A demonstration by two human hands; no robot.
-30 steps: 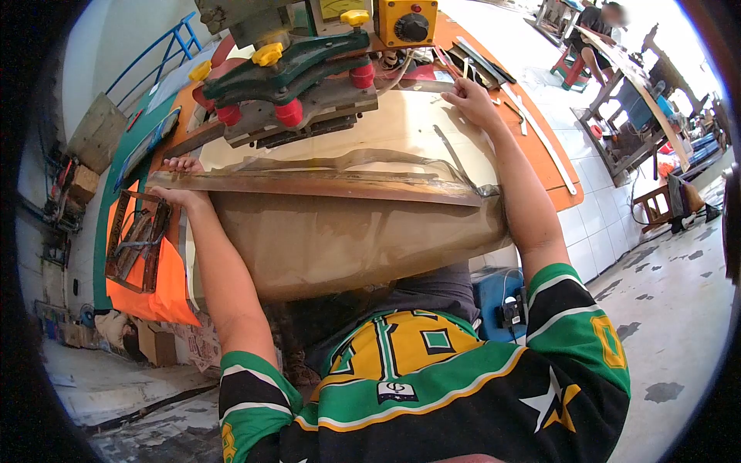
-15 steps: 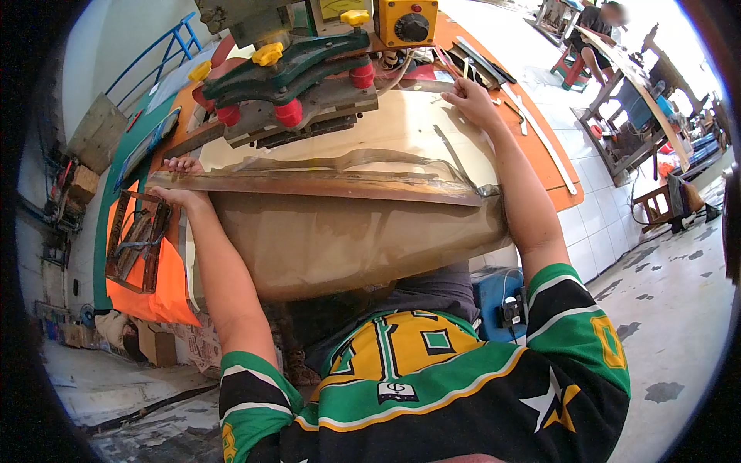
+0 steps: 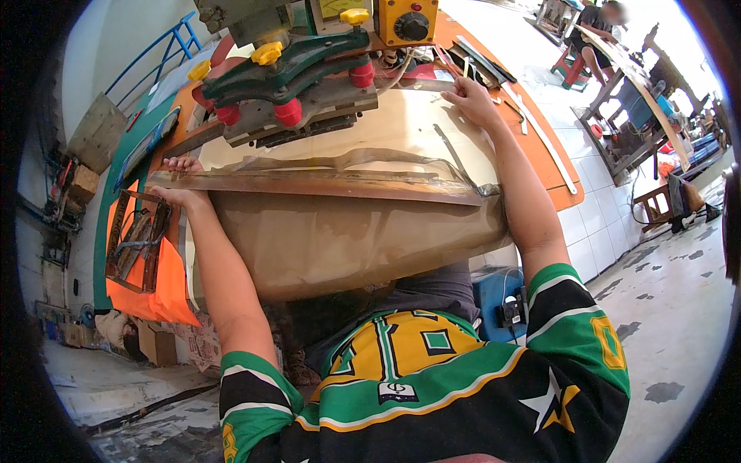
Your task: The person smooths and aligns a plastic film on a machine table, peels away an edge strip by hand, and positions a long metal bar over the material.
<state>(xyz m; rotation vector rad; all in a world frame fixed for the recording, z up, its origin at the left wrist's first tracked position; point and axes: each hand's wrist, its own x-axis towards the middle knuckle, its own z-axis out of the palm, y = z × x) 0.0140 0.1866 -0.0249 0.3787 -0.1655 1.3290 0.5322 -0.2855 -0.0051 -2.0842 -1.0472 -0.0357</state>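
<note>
The left hand (image 3: pixel 179 185) is gripping one end of the brown bar (image 3: pixel 332 185), which is stretching rightward, nearer the body than the right hand (image 3: pixel 469 102). That hand is curling at a grey strip (image 3: pixel 421 85); its grip is unclear. Between the hands, the press (image 3: pixel 289 77) is overhanging the desk (image 3: pixel 544 158).

Workshop. Big clamping machine (image 3: pixel 289 81) with yellow knobs over worktable (image 3: pixel 546 147); yellow control box (image 3: pixel 407 25) beside machine. Metal strips (image 3: pixel 543 137) on worktable, right of machine. Beyond worktable: scuffed floor (image 3: pixel 664 309), second workbench (image 3: pixel 634 89), seated person (image 3: pixel 596 38).
</note>
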